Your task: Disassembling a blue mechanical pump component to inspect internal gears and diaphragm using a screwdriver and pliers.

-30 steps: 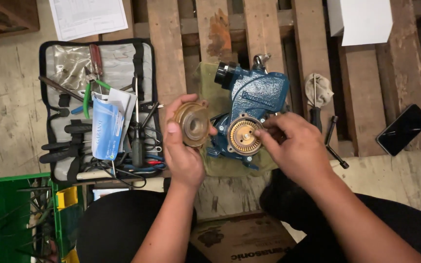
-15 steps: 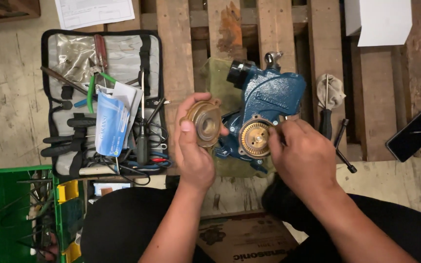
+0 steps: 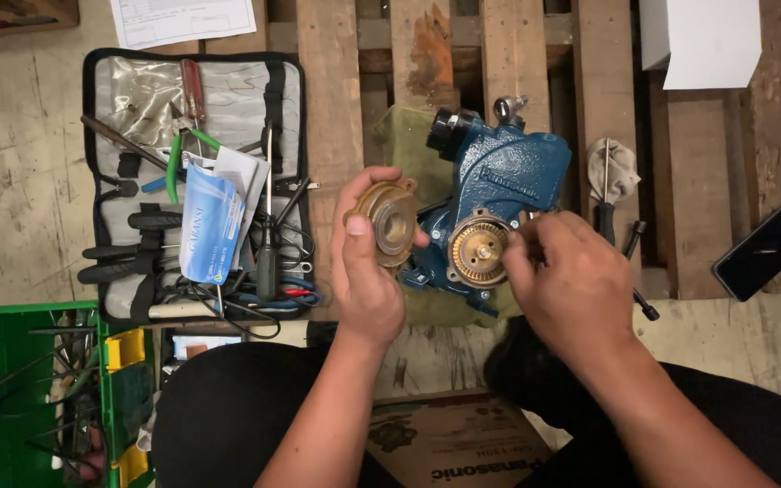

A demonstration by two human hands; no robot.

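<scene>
Left hand [image 3: 368, 267] grips a brass pump cover [image 3: 389, 221]; right hand [image 3: 571, 285] pinches the blue pump [image 3: 499, 194], on a wooden pallet [image 3: 332, 108] over concrete floor [image 3: 11, 181].

Wooden pallet [image 3: 332, 108] on a concrete floor [image 3: 11, 208], as I see it from above.

I take the blue pump body [image 3: 508, 176] as my landmark, on a green cloth [image 3: 404, 145] mid-pallet. Left of it lies an open tool roll [image 3: 137, 90], partly on the floor; right, a screwdriver [image 3: 603, 217] and a black phone [image 3: 763, 253]; above right, a white paper [image 3: 707, 41].
</scene>
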